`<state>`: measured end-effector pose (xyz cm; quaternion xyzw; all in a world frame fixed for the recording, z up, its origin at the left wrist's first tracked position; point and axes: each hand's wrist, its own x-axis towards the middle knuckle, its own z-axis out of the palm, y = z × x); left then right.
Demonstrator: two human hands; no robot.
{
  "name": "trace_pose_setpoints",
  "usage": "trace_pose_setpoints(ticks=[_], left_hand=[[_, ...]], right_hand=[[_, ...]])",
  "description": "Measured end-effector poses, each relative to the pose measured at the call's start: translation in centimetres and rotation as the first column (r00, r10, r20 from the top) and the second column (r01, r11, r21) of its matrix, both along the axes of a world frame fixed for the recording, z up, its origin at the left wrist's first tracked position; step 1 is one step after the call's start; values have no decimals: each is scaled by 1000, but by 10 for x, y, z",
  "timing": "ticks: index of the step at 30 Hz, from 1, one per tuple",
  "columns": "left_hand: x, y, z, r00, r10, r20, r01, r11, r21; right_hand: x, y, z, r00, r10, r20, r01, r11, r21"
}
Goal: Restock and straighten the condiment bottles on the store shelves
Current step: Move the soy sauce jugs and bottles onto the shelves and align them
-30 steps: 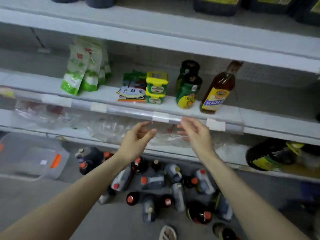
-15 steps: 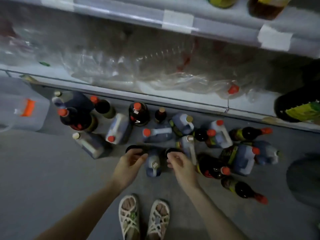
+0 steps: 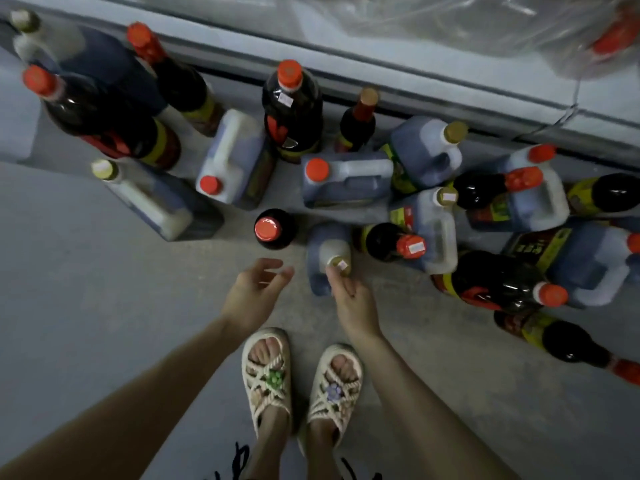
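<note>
Grey concrete floor [image 3: 104, 306] ran up to the shelf base [image 3: 381, 81] across the top of the frame, crowded with condiment bottles. At centre my right hand [image 3: 349, 299] touched the cap of a small dark-sauce jug [image 3: 325, 244]. Whether my fingers had closed on it I cannot tell. My left hand [image 3: 258, 289] hung spread and empty. Lifted by fingertips, the jug could slip and topple the red-capped bottle [image 3: 273, 230] just left of it.

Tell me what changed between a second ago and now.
Both hands dropped from the shelf's clear price rail to the bottles on the floor. The right hand now has its fingertips on the gold cap of the small blue-grey plastic jug; whether it grips is unclear. The left hand hangs open beside the upright dark bottle with a red cap. The floor bottles lie as before.
</note>
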<state>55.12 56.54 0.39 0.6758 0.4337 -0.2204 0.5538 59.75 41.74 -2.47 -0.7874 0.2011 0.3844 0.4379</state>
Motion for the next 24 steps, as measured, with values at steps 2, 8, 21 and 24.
trace_pose_setpoints(ticks=[2,8,21,24], left_hand=[[-2,2,-8,1000,0,-14,0,1000,-12],[-10,7,-16,999,-19,-45,18,999,-27],[-8,-1,35,999,-48,21,49,997,-64],[-1,-6,64,995,-77,68,83,993,-87]], right_hand=[[0,2,-12,999,-31,-38,30,999,-13],[0,1,-18,997,-5,-72,5,1000,-11],[5,-20,61,996,89,-5,-89,996,-17],[12,-28,102,989,138,54,-136,990,-36]])
